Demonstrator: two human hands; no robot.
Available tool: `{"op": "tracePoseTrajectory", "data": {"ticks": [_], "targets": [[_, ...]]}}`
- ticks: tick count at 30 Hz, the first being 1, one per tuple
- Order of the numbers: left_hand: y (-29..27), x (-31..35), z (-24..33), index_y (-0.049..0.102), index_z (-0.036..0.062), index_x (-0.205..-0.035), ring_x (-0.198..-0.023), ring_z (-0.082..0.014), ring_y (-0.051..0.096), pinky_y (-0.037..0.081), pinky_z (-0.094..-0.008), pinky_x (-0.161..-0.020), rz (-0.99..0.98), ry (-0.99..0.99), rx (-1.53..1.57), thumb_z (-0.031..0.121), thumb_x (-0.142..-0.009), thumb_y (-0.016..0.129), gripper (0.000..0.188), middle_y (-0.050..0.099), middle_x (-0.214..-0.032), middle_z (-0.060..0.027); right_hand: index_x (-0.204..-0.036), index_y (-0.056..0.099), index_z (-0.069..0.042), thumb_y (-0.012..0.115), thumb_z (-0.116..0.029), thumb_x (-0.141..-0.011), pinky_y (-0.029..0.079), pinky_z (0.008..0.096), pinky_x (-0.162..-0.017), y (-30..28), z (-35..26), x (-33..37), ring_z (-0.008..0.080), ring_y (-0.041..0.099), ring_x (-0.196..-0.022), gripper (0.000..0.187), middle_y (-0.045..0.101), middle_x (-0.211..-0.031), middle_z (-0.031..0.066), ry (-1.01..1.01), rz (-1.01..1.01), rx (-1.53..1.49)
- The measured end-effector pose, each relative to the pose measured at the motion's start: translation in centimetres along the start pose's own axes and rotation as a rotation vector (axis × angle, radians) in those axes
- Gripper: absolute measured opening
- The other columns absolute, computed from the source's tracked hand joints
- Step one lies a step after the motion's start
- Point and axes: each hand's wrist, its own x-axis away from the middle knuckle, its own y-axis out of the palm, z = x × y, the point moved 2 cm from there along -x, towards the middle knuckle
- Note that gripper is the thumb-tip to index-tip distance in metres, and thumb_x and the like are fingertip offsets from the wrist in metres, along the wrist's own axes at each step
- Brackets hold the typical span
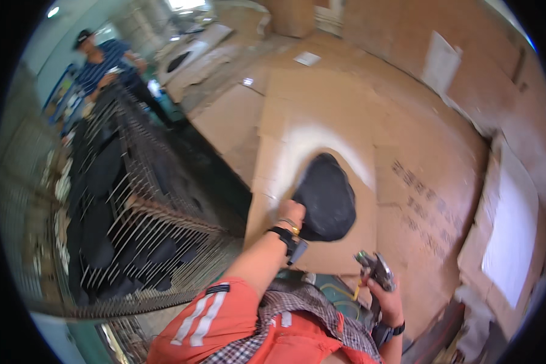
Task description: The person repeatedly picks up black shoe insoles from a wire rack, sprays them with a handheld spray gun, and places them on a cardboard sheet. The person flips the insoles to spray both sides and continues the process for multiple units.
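Observation:
A black, rounded piece [326, 200], narrower at its far end, lies on brown cardboard [285, 97] in front of me. My left hand [292, 213] is closed at its near left edge, with the fingertips partly hidden. To the right and nearer my body, my right hand [389, 298] is wrapped round a metal spray gun [376, 270], held apart from the black piece. A yellow hose [346, 293] runs by the gun. Whitish overspray [306, 136] rings the far side of the black piece.
On the left stands a wire rack [145, 209] holding several dark pieces [100, 227]. A person [106, 64] in a striped shirt stands beyond it. Cardboard walls [400, 36] rise at the back, and a white-coated sheet [511, 224] leans at the right.

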Motion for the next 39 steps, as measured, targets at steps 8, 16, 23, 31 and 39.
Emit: {"op": "tracePoseTrajectory", "data": {"ticks": [8, 16, 23, 31, 39], "targets": [[6.4, 14.1, 18.8, 0.054, 0.0089, -0.108, -0.086, -0.0192, 0.063, 0.053, -0.0365, -0.076, -0.797, 0.297, 0.713, 0.000, -0.086, 0.051, 0.024, 0.063, -0.098, -0.0052, -0.109, 0.059, 0.006, 0.063, -0.005, -0.081, 0.056, 0.0347, -0.075, 0.9, 0.6, -2.1, 0.0217, 0.066, -0.078, 0.030, 0.065, -0.091, 0.0124, 0.004, -0.067, 0.006], [-2.2, 24.4, 34.4, 0.053, 0.0014, -0.096, -0.085, -0.0279, 0.064, 0.054, -0.0469, -0.077, -0.732, 0.719, 1.079, -0.004, -0.085, 0.050, 0.013, 0.063, -0.093, -0.0117, -0.111, 0.058, 0.005, 0.064, -0.006, -0.083, 0.056, 0.0365, -0.074, 2.6, 0.1, -5.3, 0.0224, 0.066, -0.077, 0.030, 0.066, -0.086, 0.0121, 0.033, -0.191, 0.027], [-14.7, 26.7, 45.2, 0.046, -0.0077, -0.099, -0.092, -0.0375, 0.059, 0.054, -0.0520, -0.086, -0.356, 1.029, 1.293, -0.007, -0.085, 0.045, 0.013, 0.056, -0.101, -0.0228, -0.132, 0.051, -0.003, 0.062, -0.017, -0.091, 0.051, 0.0293, -0.074, 6.9, -2.9, -6.3, 0.0167, 0.059, -0.095, 0.045, 0.062, -0.108, 0.0090, 0.224, -0.298, 0.182], [-29.3, 25.1, 51.9, 0.038, -0.0131, -0.102, -0.101, -0.0409, 0.052, 0.049, -0.0558, -0.094, -0.225, 1.104, 1.488, -0.007, -0.088, 0.040, 0.015, 0.048, -0.107, -0.0274, -0.141, 0.042, -0.007, 0.060, -0.006, -0.089, 0.049, 0.0290, -0.079, 10.7, -2.4, -10.8, 0.0170, 0.059, -0.094, 0.055, 0.062, -0.112, 0.0082, 0.247, -0.309, 0.186], [-47.9, 11.0, 57.2, 0.063, -0.0060, -0.092, -0.079, -0.0339, 0.063, 0.053, -0.0384, -0.077, 1.349, 1.192, -0.579, 0.027, -0.084, 0.068, 0.034, 0.065, -0.086, -0.0194, -0.146, 0.036, -0.015, 0.059, -0.006, -0.090, 0.054, 0.0286, -0.067, 18.1, -4.6, -16.0, 0.0167, 0.062, -0.089, 0.061, 0.062, -0.111, 0.0070, 0.329, -0.265, 0.176]]}}
